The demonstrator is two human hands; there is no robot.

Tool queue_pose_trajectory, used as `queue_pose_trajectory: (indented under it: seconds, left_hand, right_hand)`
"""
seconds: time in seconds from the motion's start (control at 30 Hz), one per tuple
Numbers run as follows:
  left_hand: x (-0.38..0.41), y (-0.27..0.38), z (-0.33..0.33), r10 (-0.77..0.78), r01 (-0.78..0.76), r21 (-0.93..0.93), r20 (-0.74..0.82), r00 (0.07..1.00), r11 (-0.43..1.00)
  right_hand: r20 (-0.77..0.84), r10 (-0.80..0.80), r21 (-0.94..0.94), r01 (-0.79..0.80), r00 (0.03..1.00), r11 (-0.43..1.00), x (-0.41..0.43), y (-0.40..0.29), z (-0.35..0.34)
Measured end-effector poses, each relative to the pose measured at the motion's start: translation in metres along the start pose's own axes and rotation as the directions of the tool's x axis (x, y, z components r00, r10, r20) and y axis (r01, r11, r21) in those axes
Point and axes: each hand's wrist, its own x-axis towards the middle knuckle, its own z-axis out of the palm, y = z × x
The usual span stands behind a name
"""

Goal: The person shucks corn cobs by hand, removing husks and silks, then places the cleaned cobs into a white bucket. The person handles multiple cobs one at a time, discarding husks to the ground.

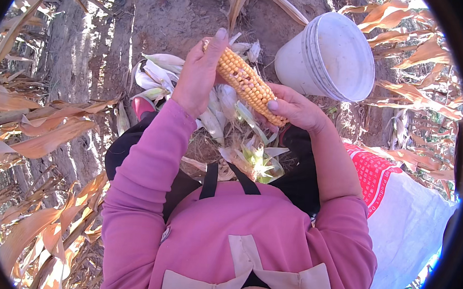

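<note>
A husked ear of yellow corn [248,82] is held slantwise between both hands, over a heap of stripped husks. My left hand [202,71] grips its upper left end, the thumb lying along the tip. At the lower right end, my right hand [297,108] has its thumb on the kernels, with the fingers partly hidden beneath. Several kernels are gone or damaged near the middle of the ear, leaving dark gaps. Pale corn husks [217,119] lie on the ground below the ear, and a greenish opened husk [258,162] is nearest to my body.
A white plastic bucket [300,59] leans on its side at the upper right, its mouth facing right. To my right lies a white woven sack [405,230] with a red printed band. Dry corn stalks [46,121] and leaves [420,52] flank the bare soil [167,21].
</note>
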Motion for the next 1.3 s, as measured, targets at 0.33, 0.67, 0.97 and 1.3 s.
queue_pose_trajectory:
  seconds: [0.33, 0.67, 0.97, 1.3]
  left_hand:
    - [-0.003, 0.003, 0.002, -0.012, 0.011, 0.038, 0.024, 1.0, 0.999]
    - [-0.004, 0.003, 0.001, -0.009, 0.006, 0.061, 0.036, 0.999, 0.998]
    - [-0.004, 0.002, -0.001, -0.002, -0.002, 0.061, 0.073, 0.997, 0.998]
    - [-0.005, 0.004, 0.0, 0.036, -0.035, -0.008, 0.119, 0.992, 0.999]
  right_hand:
    - [-0.04, 0.012, 0.029, -0.011, 0.999, 1.0, -0.003, 0.001, 0.001]
    - [0.025, 0.032, 0.068, -0.034, 0.999, 0.997, -0.007, -0.003, -0.001]
    - [0.062, 0.042, 0.067, -0.046, 0.997, 0.997, -0.007, -0.004, 0.001]
    - [0.133, 0.036, 0.041, -0.041, 0.991, 0.998, -0.01, -0.013, 0.004]
